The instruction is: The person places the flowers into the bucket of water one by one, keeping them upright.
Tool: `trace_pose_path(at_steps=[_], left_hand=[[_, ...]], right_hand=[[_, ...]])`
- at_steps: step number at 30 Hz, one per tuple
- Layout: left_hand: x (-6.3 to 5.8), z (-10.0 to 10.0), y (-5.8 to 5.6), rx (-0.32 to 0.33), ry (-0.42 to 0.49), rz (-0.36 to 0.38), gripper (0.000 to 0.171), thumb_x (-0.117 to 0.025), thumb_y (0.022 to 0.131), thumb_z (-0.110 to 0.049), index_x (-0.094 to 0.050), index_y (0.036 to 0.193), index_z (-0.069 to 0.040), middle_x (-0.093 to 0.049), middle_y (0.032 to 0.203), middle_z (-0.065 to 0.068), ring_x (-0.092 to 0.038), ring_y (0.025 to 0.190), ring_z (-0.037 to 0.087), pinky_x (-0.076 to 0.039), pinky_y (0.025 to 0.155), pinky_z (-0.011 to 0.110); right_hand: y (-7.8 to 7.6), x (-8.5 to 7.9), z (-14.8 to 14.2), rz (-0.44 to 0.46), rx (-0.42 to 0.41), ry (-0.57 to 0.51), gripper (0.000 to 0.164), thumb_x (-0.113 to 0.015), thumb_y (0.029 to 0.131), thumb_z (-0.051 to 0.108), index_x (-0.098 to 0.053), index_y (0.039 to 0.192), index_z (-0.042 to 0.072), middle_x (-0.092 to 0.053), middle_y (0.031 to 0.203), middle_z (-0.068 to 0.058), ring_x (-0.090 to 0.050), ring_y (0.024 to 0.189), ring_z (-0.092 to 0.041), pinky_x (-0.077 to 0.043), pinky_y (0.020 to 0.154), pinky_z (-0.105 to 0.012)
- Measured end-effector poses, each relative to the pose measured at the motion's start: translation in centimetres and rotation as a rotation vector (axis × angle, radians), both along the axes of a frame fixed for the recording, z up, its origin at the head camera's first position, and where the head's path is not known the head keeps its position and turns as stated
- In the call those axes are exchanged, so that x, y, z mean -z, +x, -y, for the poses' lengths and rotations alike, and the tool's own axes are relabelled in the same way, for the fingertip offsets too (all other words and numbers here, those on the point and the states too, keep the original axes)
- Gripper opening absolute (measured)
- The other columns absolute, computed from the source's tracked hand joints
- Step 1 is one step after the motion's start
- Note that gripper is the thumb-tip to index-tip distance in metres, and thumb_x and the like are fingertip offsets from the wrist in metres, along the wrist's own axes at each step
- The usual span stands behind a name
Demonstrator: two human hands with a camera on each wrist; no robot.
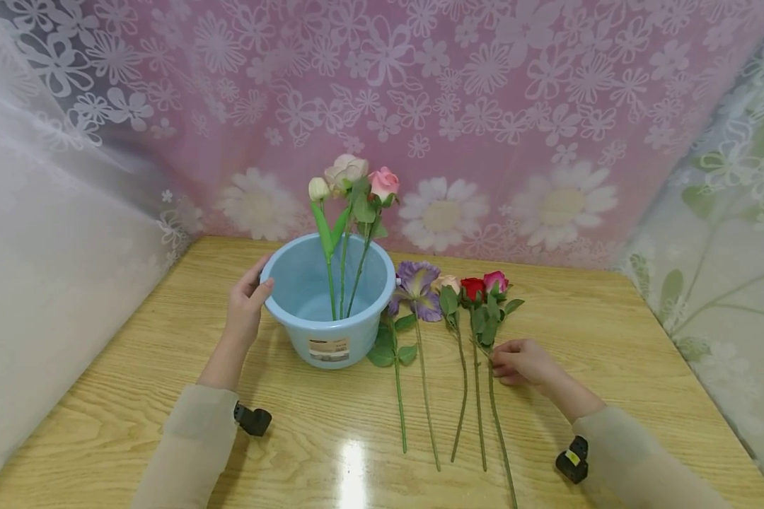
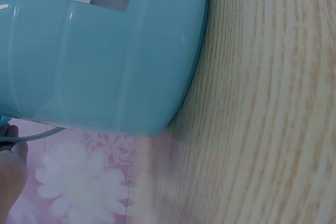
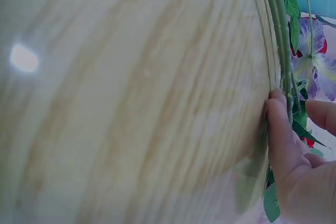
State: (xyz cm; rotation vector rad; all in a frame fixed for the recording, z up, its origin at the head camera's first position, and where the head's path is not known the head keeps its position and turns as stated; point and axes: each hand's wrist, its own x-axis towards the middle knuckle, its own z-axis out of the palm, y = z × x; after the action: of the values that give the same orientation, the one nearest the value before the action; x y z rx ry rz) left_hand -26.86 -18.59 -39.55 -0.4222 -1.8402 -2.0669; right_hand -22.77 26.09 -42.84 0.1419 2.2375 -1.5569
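A light blue bucket (image 1: 331, 332) stands on the table, its label turned toward me. My left hand (image 1: 251, 297) grips its left rim, thumb over the edge. Inside stand a cream tulip (image 1: 318, 189), a pale ruffled flower (image 1: 346, 174) and a pink rose (image 1: 384, 184). My right hand (image 1: 525, 364) holds the stem of the magenta rose (image 1: 496, 282) between thumb and fingers, low over the table. Left of it lie a red rose (image 1: 473, 288), a peach rose (image 1: 448, 284) and a purple iris (image 1: 417, 286). In the right wrist view, the thumb (image 3: 321, 115) is beside the stems.
Another leafy stem (image 1: 397, 403) lies right of the bucket, its bloom mostly hidden. The wooden table (image 1: 293, 445) bears a bright light reflection at the front. A pink floral curtain (image 1: 420, 106) hangs behind; pale sheets flank both sides.
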Motion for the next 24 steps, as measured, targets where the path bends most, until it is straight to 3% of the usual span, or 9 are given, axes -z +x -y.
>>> trace_pose_path(at_steps=[12,24], left_hand=[[-0.08,-0.07,0.01,0.0,0.001,0.002,0.044,-0.043,0.089,0.0,-0.034,0.131,0.01,-0.035,0.135,0.021,-0.036,0.12,0.025,-0.039,0.088,0.02],[-0.02,-0.03,0.0,0.004,0.0,0.003,0.045,-0.043,0.089,0.0,-0.033,0.131,0.011,-0.033,0.136,0.02,-0.034,0.122,0.026,-0.039,0.088,0.019]], right_hand=[[-0.82,0.6,-0.19,0.09,0.02,-0.061,0.046,-0.05,0.089,0.009,-0.032,0.124,-0.015,-0.058,0.083,-0.005,-0.059,0.067,-0.012,-0.052,0.062,-0.027],[-0.83,0.7,-0.36,0.094,0.021,-0.095,0.043,-0.048,0.088,0.005,-0.031,0.123,-0.014,-0.058,0.082,-0.003,-0.058,0.066,-0.012,-0.051,0.062,-0.027]])
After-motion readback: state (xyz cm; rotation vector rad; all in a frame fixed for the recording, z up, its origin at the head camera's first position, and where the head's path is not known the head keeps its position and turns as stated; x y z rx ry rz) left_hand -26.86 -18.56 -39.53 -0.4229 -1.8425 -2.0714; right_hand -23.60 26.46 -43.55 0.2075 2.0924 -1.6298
